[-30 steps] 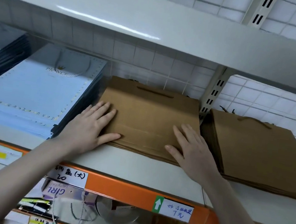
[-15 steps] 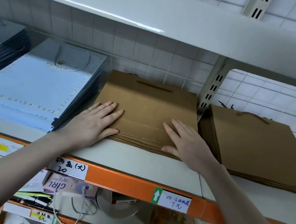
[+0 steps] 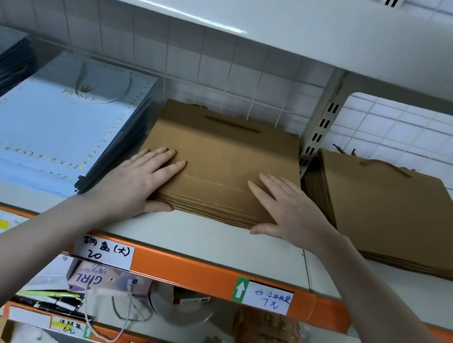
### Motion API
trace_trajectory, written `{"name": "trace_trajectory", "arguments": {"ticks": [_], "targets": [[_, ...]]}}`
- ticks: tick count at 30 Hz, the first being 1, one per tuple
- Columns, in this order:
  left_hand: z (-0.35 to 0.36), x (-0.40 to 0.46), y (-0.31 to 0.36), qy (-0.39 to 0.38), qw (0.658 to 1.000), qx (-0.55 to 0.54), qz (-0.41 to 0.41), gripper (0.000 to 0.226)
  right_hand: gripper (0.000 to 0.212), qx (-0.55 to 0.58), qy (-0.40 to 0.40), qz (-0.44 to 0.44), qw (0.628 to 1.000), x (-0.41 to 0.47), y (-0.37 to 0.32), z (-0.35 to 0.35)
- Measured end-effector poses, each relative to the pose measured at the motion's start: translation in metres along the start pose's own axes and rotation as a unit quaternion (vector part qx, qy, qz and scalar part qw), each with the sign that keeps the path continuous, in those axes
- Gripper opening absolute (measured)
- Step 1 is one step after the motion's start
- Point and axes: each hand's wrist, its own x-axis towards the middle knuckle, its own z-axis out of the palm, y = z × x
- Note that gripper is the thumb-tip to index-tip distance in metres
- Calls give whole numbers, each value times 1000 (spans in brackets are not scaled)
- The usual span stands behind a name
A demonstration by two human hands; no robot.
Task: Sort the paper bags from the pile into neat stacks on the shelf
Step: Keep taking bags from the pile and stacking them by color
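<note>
Both hands have slid back toward the front edge of the middle stack of brown paper bags (image 3: 220, 167) on the shelf (image 3: 208, 242). Left hand (image 3: 141, 179) lies flat on top, thumb against the stack's front edge, gripping nothing. Right hand (image 3: 290, 207) does likewise. Another brown stack (image 3: 398, 214) sits right, light blue bags (image 3: 46, 127) left.

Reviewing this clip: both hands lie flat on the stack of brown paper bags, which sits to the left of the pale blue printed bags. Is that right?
Not quite. In the head view the left hand and right hand do lie flat on the stack of brown paper bags, but that stack sits to the right of the pale blue printed bags, not to the left.
</note>
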Motion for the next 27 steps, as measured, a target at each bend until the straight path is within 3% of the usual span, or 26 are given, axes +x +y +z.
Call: {"name": "trace_trajectory", "arguments": {"ticks": [27], "targets": [[-1,4,4,26,999,-23,-5,89,87,8,-6,0,1000,-16,12,-9]]}}
